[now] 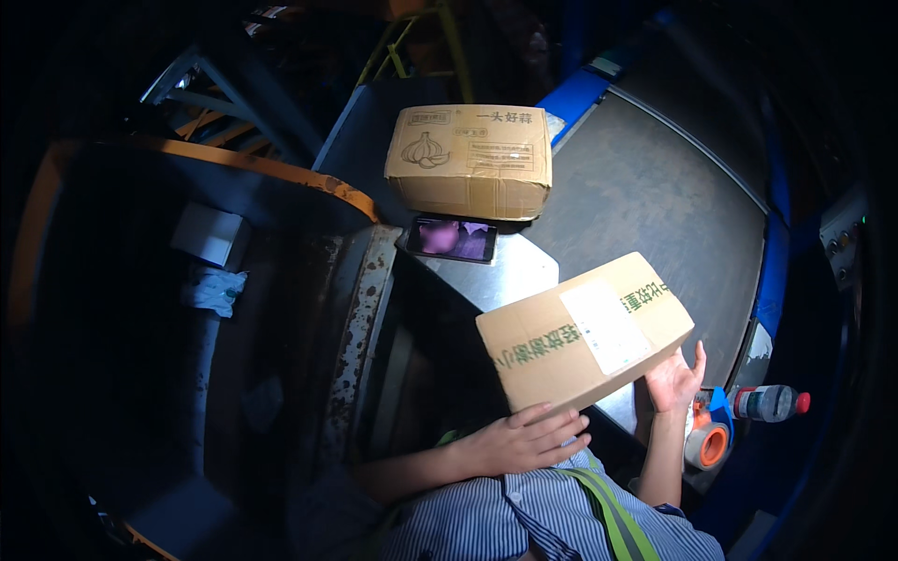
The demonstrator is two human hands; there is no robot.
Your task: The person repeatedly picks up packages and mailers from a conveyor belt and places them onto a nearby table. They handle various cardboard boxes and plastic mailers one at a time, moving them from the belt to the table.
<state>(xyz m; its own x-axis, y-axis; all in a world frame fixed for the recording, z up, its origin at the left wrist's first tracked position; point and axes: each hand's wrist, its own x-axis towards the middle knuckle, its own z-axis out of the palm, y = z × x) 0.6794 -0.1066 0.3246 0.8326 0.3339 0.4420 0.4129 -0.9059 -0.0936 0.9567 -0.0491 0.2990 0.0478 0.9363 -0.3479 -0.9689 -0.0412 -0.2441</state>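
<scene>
A tan cardboard box (547, 343) with green printed tape and a white label (605, 328) is held tilted in front of my chest. My left hand (523, 438) lies along its near lower edge at the left, fingers stretched to the right. Under its right end, my right hand (675, 379) supports the box with the palm turned up; the thumb or a finger sticks out past the corner, and the rest is hidden. Beyond it, a larger carton (468, 158) with a printed garlic picture rests at the end of a metal ledge (523, 266).
A lit phone (452, 238) lies before the larger carton. The conveyor belt (652, 182) runs on the right. Beside it are a tape dispenser (707, 442), a plastic bottle (768, 403) and a control box (842, 238). At left, an orange-rimmed bin (280, 163) holds a white box (210, 233) and bag (216, 289).
</scene>
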